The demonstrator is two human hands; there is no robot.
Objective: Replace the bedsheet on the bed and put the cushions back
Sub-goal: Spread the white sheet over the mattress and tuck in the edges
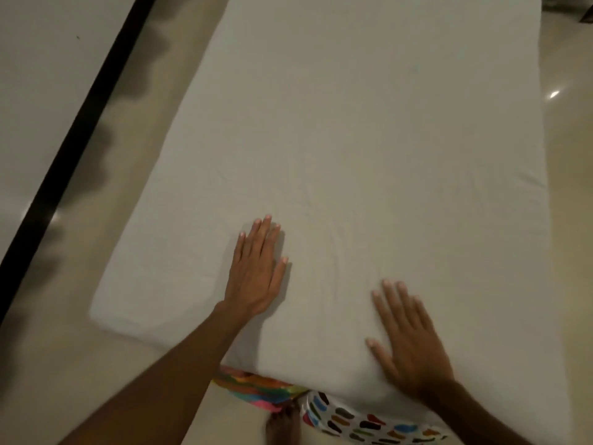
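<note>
Far left: a dark strip running diagonally across the pale, glossy floor, well apart from the work. Next over, the near-left corner of the bed, sheet wrapped snugly round it. Then the left hand, spread flat with fingers together, palm down on the bedsheet, holding nothing. Between the two hands, a fan of shallow creases in the cloth. Further right, the right hand, likewise open and flat, fingers slightly splayed, pressing near the mattress's near edge, somewhat blurred. Below that edge, multicoloured patterned fabric and a bare foot on the floor. White bedsheet covering the whole visible top, mostly taut toward the far end. No cushions in view.

Handling, as a judgement: thin, light, limp cloth, not fragile, apt to bunch and drag under a palm rather than slide freely. Best smoothed with flat pressure outward from the creases; for tightening, best pinched at the hem or corner over the mattress edge.
</note>
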